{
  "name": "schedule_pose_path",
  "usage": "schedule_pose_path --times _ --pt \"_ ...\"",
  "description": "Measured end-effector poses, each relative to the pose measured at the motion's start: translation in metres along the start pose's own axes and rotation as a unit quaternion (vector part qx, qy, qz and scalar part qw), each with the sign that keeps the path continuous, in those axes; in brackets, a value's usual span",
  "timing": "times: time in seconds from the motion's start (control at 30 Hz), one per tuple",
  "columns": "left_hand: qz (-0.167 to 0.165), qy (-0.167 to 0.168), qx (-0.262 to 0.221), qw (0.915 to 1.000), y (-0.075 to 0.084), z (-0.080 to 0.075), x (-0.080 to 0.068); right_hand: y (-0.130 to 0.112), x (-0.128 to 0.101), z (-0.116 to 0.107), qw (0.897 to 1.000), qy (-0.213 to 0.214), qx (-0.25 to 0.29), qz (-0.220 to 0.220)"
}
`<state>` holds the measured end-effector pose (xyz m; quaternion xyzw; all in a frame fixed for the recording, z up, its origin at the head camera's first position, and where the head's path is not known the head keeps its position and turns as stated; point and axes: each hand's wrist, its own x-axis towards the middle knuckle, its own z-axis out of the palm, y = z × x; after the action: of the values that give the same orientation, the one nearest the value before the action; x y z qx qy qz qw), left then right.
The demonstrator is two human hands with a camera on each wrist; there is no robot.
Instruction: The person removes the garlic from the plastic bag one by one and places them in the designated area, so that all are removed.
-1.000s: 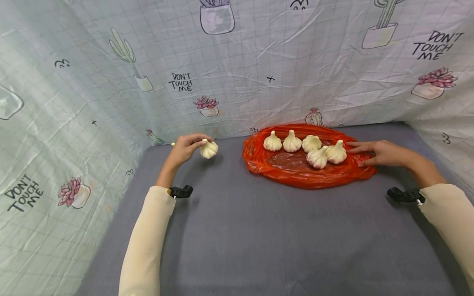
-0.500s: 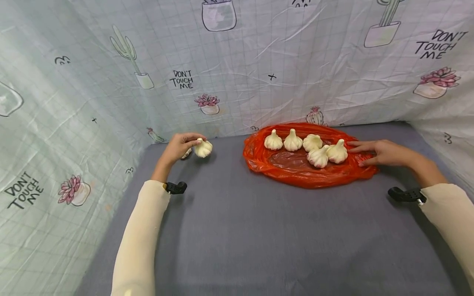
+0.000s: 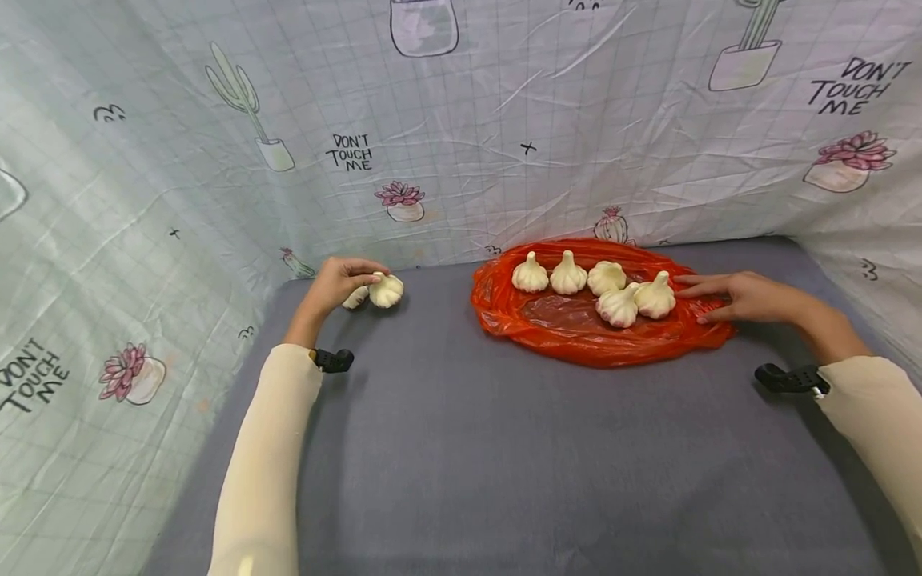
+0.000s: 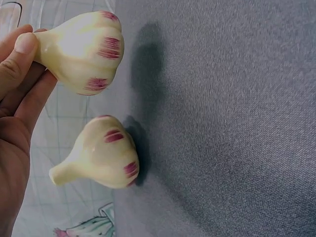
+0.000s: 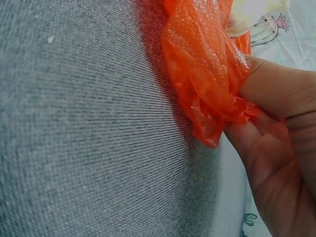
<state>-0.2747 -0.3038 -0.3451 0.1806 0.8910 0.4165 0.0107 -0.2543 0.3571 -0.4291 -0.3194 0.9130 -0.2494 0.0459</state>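
My left hand pinches a garlic bulb by its stem, thumb against fingers. In the left wrist view that bulb hangs over the grey cloth, its shadow apart from it. Beside it, a second garlic bulb stands on the cloth, stem up, partly behind my hand in the head view. To the right lies a red plastic bag, spread out with its edge rolled round like a rim. Several garlic bulbs sit inside. My right hand holds the bag's right end between thumb and fingers.
A grey cloth covers the table. Pale printed sheets with plant drawings rise behind and at both sides, close behind my left hand and the bag. A black wrist mount sits on my left wrist.
My left hand has moved left and slightly up in the head view, carrying the garlic bulb beside the second bulb. The right hand and bag stay put.
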Motion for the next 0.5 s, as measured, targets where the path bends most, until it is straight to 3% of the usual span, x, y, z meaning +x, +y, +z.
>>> schedule_pose_path --times 0.2,0.5 --pt "-0.02 -0.002 0.005 0.9998 -0.005 -0.002 0.006 0.0 -0.001 -0.001 1.0 0.004 0.005 -0.006" --pt "-0.038 0.015 0.014 0.9991 -0.04 -0.002 0.018 0.0 0.001 0.0 1.0 -0.012 -0.002 0.027"
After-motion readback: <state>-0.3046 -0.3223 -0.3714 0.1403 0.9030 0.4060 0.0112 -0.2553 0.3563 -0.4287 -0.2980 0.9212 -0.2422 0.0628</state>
